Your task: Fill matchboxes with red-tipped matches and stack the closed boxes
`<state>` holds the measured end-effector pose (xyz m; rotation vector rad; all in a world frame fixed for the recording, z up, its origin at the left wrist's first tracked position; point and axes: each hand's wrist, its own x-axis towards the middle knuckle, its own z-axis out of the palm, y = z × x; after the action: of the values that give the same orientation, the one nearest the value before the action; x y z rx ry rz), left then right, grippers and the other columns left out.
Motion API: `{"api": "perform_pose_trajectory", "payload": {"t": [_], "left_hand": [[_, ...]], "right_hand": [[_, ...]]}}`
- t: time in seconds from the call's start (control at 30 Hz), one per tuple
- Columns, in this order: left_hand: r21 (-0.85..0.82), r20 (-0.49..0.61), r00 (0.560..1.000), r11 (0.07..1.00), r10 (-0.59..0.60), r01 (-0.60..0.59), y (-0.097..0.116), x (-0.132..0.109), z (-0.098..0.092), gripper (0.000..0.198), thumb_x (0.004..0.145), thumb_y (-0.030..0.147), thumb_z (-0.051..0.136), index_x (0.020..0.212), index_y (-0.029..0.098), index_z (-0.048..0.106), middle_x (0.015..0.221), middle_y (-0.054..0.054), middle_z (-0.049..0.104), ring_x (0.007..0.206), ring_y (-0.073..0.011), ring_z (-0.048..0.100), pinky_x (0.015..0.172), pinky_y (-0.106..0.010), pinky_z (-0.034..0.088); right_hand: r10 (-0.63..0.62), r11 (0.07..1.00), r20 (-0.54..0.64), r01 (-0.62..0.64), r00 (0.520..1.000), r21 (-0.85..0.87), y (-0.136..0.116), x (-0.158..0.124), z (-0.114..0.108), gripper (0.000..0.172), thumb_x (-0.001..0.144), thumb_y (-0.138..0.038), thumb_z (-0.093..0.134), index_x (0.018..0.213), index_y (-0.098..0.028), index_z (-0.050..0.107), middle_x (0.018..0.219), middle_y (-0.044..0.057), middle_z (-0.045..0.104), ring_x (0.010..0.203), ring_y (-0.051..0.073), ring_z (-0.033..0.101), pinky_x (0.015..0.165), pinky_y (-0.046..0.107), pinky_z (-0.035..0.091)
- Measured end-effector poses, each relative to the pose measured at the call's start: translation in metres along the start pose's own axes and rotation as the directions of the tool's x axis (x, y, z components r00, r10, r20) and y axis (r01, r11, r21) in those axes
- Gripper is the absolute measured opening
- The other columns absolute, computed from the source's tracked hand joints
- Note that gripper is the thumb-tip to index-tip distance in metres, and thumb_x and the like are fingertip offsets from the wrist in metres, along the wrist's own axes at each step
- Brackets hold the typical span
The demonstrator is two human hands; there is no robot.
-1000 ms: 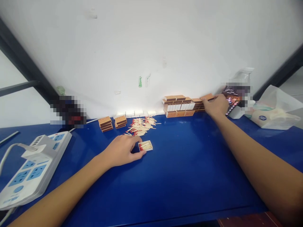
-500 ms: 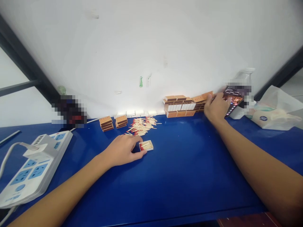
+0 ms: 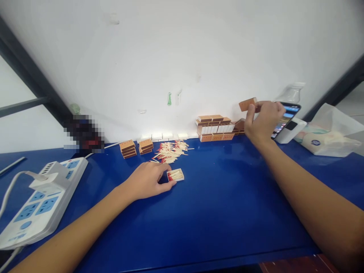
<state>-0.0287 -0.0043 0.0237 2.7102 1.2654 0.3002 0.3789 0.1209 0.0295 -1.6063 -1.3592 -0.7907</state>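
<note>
My left hand point(image 3: 150, 180) rests on the blue table, thumb and fingers gripping the left end of a white matchbox tray point(image 3: 176, 174) filled with red-tipped matches. Raised near the wall, my right hand point(image 3: 263, 119) pinches an orange-brown matchbox sleeve point(image 3: 248, 104) between thumb and fingers. Below that sleeve is a stack of matchboxes point(image 3: 217, 136) along the wall, with white tray sides showing in its middle row. A pile of loose matches point(image 3: 170, 152) lies behind the tray.
Two small sleeve stacks point(image 3: 127, 149) point(image 3: 146, 146) stand left of the matches, with white trays point(image 3: 162, 136) behind. A phone point(image 3: 287, 118) leans on a white device point(image 3: 291, 131) at the right, beside a plastic bag point(image 3: 332, 132). A power strip point(image 3: 42, 201) lies at the left.
My right hand has lifted an orange-brown sleeve up off the right end of the stack. The phone screen shows a different picture. My left hand and the tray have stayed put.
</note>
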Motion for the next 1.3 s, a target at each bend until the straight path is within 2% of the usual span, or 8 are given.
{"api": "perform_pose_trajectory", "payload": {"t": [0.13, 0.23, 0.37, 0.47, 0.53, 0.67, 0.77, 1.3], "left_hand": [[-0.005, -0.048, 0.999, 1.0, 0.006, -0.006, -0.001, -0.001, 0.001, 0.033, 0.092, 0.05, 0.062, 0.102, 0.021, 0.07, 0.066, 0.002, 0.063, 0.06, -0.0149, 0.058, 0.055, -0.029, 0.035], [-0.002, -0.119, 0.993, 1.0, -0.017, 0.017, -0.002, -0.001, 0.002, 0.033, 0.092, 0.052, 0.062, 0.098, 0.021, 0.07, 0.066, 0.002, 0.065, 0.058, -0.0139, 0.058, 0.054, -0.028, 0.036], [0.04, -0.268, 0.962, 0.998, -0.045, 0.058, -0.003, -0.001, 0.003, 0.034, 0.092, 0.051, 0.063, 0.102, 0.02, 0.072, 0.073, 0.0, 0.069, 0.058, -0.014, 0.06, 0.056, -0.028, 0.039], [0.074, -0.383, 0.923, 0.994, -0.048, 0.082, -0.004, -0.001, 0.003, 0.035, 0.093, 0.049, 0.063, 0.108, 0.019, 0.073, 0.08, -0.002, 0.074, 0.059, -0.0143, 0.062, 0.059, -0.028, 0.043], [0.069, -0.431, 0.901, 0.993, -0.053, 0.092, -0.005, 0.0, 0.004, 0.036, 0.093, 0.049, 0.063, 0.11, 0.019, 0.073, 0.085, -0.003, 0.077, 0.062, -0.0147, 0.064, 0.061, -0.029, 0.046], [0.052, -0.485, 0.872, 0.993, -0.068, 0.107, -0.006, 0.001, 0.006, 0.036, 0.093, 0.05, 0.063, 0.11, 0.019, 0.073, 0.091, -0.003, 0.079, 0.064, -0.015, 0.067, 0.06, -0.029, 0.048], [0.054, -0.51, 0.857, 0.992, -0.072, 0.115, -0.006, 0.002, 0.007, 0.036, 0.092, 0.05, 0.064, 0.109, 0.019, 0.073, 0.094, -0.004, 0.08, 0.063, -0.015, 0.068, 0.059, -0.029, 0.049], [0.016, -0.527, 0.845, 0.992, -0.098, 0.125, -0.004, 0.002, 0.003, 0.039, 0.093, 0.05, 0.065, 0.111, 0.017, 0.074, 0.084, -0.004, 0.078, 0.061, -0.015, 0.066, 0.058, -0.029, 0.047]], "right_hand": [[-0.03, 0.995, -0.06, 0.036, 0.998, 0.097, -0.036, 0.001, -0.024, 0.024, 0.106, -0.037, 0.037, 0.1, -0.02, 0.054, 0.111, 0.019, 0.064, 0.111, 0.029, 0.053, 0.1, 0.045, 0.036], [0.001, 0.94, -0.021, 0.006, 1.0, 0.34, -0.066, -0.008, -0.032, 0.023, 0.103, -0.039, 0.043, 0.092, -0.022, 0.054, 0.096, 0.012, 0.064, 0.095, 0.025, 0.058, 0.09, 0.044, 0.044], [0.097, 0.714, 0.274, -0.259, 0.957, 0.651, -0.11, -0.032, -0.043, 0.029, 0.098, -0.047, 0.054, 0.082, -0.023, 0.056, 0.079, 0.005, 0.063, 0.073, 0.02, 0.059, 0.066, 0.036, 0.05], [-0.002, 0.472, 0.556, -0.489, 0.831, 0.734, -0.139, -0.054, -0.054, 0.032, 0.093, -0.053, 0.062, 0.085, -0.023, 0.056, 0.072, 0.004, 0.062, 0.065, 0.019, 0.06, 0.05, 0.031, 0.049], [-0.074, 0.403, 0.62, -0.545, 0.781, 0.735, -0.151, -0.067, -0.061, 0.034, 0.091, -0.055, 0.066, 0.092, -0.023, 0.056, 0.073, 0.003, 0.062, 0.065, 0.018, 0.061, 0.047, 0.029, 0.048], [-0.164, 0.419, 0.641, -0.535, 0.75, 0.733, -0.162, -0.083, -0.066, 0.036, 0.093, -0.054, 0.066, 0.109, -0.024, 0.056, 0.07, -0.001, 0.06, 0.067, 0.018, 0.063, 0.051, 0.028, 0.049], [-0.223, 0.427, 0.679, -0.556, 0.699, 0.713, -0.163, -0.089, -0.066, 0.038, 0.094, -0.055, 0.064, 0.115, -0.024, 0.057, 0.07, -0.002, 0.06, 0.063, 0.018, 0.064, 0.052, 0.03, 0.051], [-0.347, 0.374, 0.761, -0.663, 0.548, 0.648, -0.161, -0.089, -0.061, 0.036, 0.095, -0.052, 0.063, 0.117, -0.024, 0.055, 0.078, 0.0, 0.065, 0.058, 0.014, 0.062, 0.047, 0.026, 0.052]]}}
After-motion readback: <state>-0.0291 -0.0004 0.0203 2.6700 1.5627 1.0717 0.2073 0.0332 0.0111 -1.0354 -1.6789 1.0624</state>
